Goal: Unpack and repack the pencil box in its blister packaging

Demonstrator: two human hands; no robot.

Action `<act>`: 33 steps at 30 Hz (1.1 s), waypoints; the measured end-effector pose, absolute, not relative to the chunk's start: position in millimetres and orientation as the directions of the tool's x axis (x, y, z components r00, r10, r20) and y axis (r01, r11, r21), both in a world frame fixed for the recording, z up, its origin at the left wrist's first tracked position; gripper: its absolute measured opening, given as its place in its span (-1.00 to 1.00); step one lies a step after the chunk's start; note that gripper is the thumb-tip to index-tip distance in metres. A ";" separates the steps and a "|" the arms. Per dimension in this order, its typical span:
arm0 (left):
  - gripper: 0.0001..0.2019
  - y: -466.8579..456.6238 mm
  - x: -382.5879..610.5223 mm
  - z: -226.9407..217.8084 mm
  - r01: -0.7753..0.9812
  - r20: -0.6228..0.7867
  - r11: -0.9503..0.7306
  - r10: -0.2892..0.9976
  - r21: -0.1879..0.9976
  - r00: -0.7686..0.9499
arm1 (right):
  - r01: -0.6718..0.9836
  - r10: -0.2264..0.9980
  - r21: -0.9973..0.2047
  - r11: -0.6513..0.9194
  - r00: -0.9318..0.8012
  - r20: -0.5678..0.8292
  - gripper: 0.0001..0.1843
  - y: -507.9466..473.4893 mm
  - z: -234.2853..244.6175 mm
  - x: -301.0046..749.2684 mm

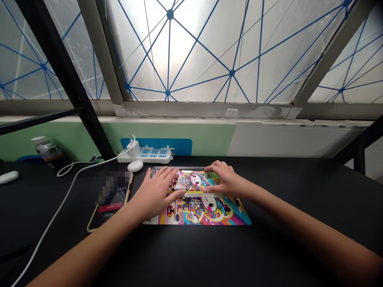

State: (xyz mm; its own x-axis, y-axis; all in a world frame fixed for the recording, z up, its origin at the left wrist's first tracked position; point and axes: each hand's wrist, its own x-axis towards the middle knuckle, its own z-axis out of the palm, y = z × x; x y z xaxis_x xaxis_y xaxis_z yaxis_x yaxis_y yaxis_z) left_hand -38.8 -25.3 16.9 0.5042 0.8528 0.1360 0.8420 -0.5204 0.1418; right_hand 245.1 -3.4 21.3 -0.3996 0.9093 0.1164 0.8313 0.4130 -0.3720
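A flat, brightly printed cartoon box or case (pixel 194 181) with a pale front edge lies on the black desk. Under its front side a colourful cartoon sheet or card (pixel 206 213) shows, with rounded corners. My left hand (pixel 157 193) rests flat on the left part of the box, fingers spread and thumb along the front edge. At the right end, my right hand (pixel 226 179) spans the box, its thumb at the front edge and its fingertips at the far side. Whether the box and the sheet are joined I cannot tell.
Left of my left forearm lies a phone (pixel 116 201) in a pale case. A white rounded object (pixel 135 166) sits behind it. A power strip (pixel 155 155) with a white cable (pixel 54 217) stands by the wall. A dark bottle (pixel 49 151) leans at the far left.
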 end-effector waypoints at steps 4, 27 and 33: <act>-0.33 -20.2 -41.7 16.1 0.841 0.162 -0.524 0.849 0.134 0.503 | 0.821 0.898 -0.364 0.439 -0.383 0.217 -0.46 -4.4 20.9 244.3; -0.48 -0.8 -63.9 24.3 0.775 0.538 -0.630 0.672 0.053 0.509 | 0.707 0.579 0.006 0.707 -0.585 0.568 -0.87 -17.5 25.4 241.6; -0.67 -30.9 -57.7 55.7 0.652 0.756 -0.727 0.298 -0.215 0.582 | 0.734 0.571 -0.069 0.675 -0.461 0.679 -0.62 -62.6 54.9 255.2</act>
State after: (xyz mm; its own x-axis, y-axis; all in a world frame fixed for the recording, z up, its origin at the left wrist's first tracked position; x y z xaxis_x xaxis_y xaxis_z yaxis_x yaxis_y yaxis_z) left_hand -57.7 -30.9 55.7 0.5823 0.2984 0.7562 0.6521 -0.7270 -0.2153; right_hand 255.2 -62.6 54.9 -0.4611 0.5708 0.6794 0.7344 0.6752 -0.0690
